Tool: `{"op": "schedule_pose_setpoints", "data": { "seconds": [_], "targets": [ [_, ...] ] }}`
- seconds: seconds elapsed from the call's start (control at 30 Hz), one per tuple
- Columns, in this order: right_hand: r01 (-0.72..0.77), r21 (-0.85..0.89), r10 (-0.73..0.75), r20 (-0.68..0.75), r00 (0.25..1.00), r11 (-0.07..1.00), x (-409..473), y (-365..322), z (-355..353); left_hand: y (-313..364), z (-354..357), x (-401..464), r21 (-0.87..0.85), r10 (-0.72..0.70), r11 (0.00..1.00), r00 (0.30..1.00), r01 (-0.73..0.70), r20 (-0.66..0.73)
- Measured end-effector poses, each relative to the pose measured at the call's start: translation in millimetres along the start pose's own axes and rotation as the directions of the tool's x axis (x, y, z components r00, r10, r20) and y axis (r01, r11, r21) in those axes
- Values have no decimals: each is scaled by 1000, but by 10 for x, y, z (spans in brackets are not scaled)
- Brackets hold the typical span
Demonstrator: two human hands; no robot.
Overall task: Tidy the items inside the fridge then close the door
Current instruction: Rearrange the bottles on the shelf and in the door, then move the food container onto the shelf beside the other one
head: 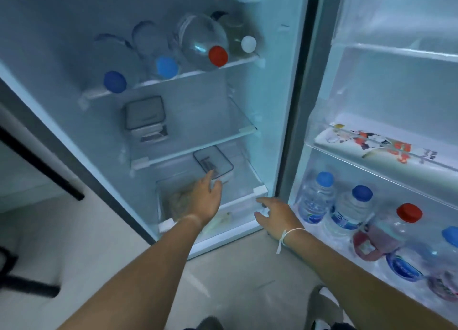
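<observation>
**Reaching for the low container**

Nearest, the right hand [275, 218] hovered by the lower shelf's front corner, its grip open and holding nothing. Just beyond, the left hand [203, 198] stretched into the fridge [285, 106], grip open and empty, fingertips touching the near edge of the dark-lidded container [213, 162] on the lower shelf [247, 183]. To do this well, the fingers should probably close around both sides of the box before sliding it. Farther up sat 1 stacked container [145, 117], then 4 bottles [198, 44] lying on the top shelf.
</observation>
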State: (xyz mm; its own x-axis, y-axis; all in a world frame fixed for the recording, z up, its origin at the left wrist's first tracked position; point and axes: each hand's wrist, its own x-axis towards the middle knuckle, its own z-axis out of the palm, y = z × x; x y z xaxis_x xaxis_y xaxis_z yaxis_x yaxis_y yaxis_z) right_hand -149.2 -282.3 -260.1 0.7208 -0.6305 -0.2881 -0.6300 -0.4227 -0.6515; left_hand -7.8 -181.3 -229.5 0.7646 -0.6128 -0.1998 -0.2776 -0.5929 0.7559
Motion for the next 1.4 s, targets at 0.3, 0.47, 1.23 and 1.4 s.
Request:
{"op": "schedule_pose_setpoints", "data": {
  "seconds": [0.3, 0.47, 1.23, 1.4],
  "targets": [
    [-105, 320, 127, -50, 991, 942, 1063, -49, 445, -633, 146, 878, -112, -296, 950, 954, 290, -46],
    [-124, 433, 173, -76, 982, 893, 1596, -79, 582, -838, 319, 1277, -202, -350, 920, 935, 335, -46],
    [-212, 585, 195, 93, 976, 783, 2795, -23, 975, -1079, 747, 2124, -622, -406, 698, 912, 355, 65],
    [-243, 653, 232, 106, 967, 717, 2581, -40, 995, -1140, 709, 1950, -628, -397, 685, 912, 370, 104]
  ]
}}
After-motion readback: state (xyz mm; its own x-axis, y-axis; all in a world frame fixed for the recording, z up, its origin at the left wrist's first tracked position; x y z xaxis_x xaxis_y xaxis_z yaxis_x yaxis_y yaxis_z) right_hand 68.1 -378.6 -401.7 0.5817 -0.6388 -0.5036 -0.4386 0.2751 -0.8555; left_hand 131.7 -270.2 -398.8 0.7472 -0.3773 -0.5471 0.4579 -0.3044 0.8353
